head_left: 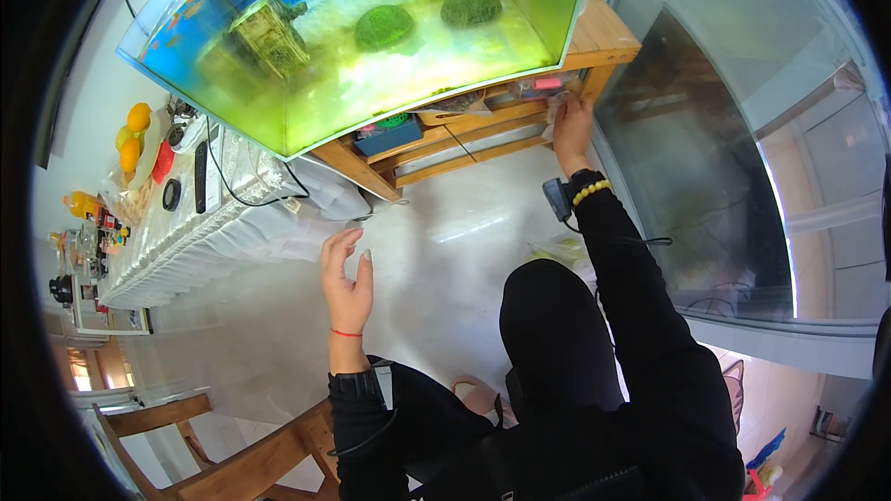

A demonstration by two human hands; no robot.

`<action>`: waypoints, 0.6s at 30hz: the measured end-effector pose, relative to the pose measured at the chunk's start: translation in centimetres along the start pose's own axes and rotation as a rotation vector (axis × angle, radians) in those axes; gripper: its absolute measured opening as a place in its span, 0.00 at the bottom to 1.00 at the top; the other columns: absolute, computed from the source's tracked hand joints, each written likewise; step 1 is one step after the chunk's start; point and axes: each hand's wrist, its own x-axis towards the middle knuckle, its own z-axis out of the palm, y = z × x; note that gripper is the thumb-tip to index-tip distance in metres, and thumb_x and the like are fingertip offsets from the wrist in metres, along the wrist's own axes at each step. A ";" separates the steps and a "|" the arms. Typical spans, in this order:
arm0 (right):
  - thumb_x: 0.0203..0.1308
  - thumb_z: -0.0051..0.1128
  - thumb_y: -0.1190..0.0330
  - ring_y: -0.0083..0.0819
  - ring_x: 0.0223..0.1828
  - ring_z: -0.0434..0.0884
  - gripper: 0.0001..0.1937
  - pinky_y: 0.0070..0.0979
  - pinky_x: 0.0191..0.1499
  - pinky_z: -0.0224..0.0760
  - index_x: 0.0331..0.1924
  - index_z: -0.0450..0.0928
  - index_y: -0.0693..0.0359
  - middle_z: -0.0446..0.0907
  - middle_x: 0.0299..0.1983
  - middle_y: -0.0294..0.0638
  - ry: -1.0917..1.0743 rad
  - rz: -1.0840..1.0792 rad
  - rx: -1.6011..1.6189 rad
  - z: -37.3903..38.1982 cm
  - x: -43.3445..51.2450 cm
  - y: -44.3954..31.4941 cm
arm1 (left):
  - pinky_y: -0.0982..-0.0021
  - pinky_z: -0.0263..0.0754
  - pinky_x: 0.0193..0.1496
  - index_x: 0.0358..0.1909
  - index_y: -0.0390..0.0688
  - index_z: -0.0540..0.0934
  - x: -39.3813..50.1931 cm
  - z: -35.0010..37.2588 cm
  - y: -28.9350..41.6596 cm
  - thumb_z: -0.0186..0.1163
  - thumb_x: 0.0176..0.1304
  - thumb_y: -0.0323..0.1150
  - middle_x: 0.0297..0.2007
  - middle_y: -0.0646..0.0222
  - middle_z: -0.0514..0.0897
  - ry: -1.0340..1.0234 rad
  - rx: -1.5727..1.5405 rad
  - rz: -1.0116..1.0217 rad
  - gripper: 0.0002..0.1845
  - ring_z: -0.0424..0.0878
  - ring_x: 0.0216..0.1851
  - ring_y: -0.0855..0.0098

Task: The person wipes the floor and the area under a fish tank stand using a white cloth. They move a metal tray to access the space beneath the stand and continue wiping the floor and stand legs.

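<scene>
My right hand (573,131) reaches to the right end of a wooden stand's shelf (532,110), below the fish tank. Its fingers curl against a thin translucent plastic bag (550,115) and seem to pinch it; the fingertips are partly hidden. Close by on that shelf lies a pink item (548,83) among clear packaging. My left hand (347,285) hovers above the floor with thumb and fingers apart, holding nothing. Above the shelf stands the glass fish tank (424,83), with two green mossy domes (384,28) and a hollow ornament (270,35) inside.
A blue-grey box (390,137) sits at the shelf's left. To the left, a lace-covered table (237,223) bears fruit, a remote (201,177) and bottles. A glass sliding door (696,174) borders the right. A wooden chair (264,449) stands behind; a plastic bag (560,250) lies near my knee.
</scene>
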 end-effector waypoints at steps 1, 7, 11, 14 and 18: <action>0.62 0.57 0.71 0.55 0.40 0.83 0.09 0.45 0.41 0.80 0.44 0.83 0.61 0.79 0.45 0.53 -0.001 0.112 -0.056 0.1 0.6 0.4 | 0.66 0.73 0.59 0.55 0.40 0.81 0.0 0.1 0.0 0.60 0.61 0.20 0.55 0.63 0.79 -0.011 0.023 0.006 0.19 0.77 0.57 0.65; 0.62 0.57 0.71 0.52 0.39 0.85 0.06 0.43 0.38 0.82 0.40 0.82 0.62 0.79 0.48 0.53 -0.119 -0.043 -0.324 2.9 -1.1 -0.5 | 0.67 0.74 0.55 0.52 0.39 0.81 0.6 1.3 0.3 0.59 0.59 0.18 0.52 0.62 0.81 -0.042 0.012 0.043 0.18 0.79 0.52 0.63; 0.62 0.56 0.72 0.53 0.40 0.85 0.05 0.45 0.40 0.80 0.39 0.82 0.62 0.79 0.46 0.53 -0.225 -0.209 -0.049 2.6 -2.1 -0.8 | 0.68 0.74 0.54 0.51 0.39 0.82 0.8 2.0 0.5 0.59 0.59 0.18 0.50 0.62 0.81 -0.064 -0.009 0.037 0.17 0.79 0.50 0.63; 0.61 0.55 0.74 0.56 0.42 0.83 0.05 0.47 0.43 0.78 0.39 0.80 0.62 0.79 0.42 0.52 -0.052 -0.094 -0.012 0.9 -0.7 0.3 | 0.68 0.74 0.54 0.50 0.38 0.82 0.8 2.0 0.3 0.59 0.59 0.18 0.48 0.61 0.82 -0.077 -0.017 0.037 0.17 0.79 0.49 0.63; 0.64 0.52 0.74 0.54 0.45 0.82 0.09 0.46 0.44 0.78 0.46 0.77 0.65 0.78 0.47 0.53 -0.116 0.166 -0.101 0.5 1.1 1.3 | 0.67 0.74 0.53 0.50 0.38 0.82 0.6 2.1 0.0 0.59 0.59 0.18 0.46 0.61 0.82 -0.084 0.002 0.050 0.16 0.80 0.48 0.62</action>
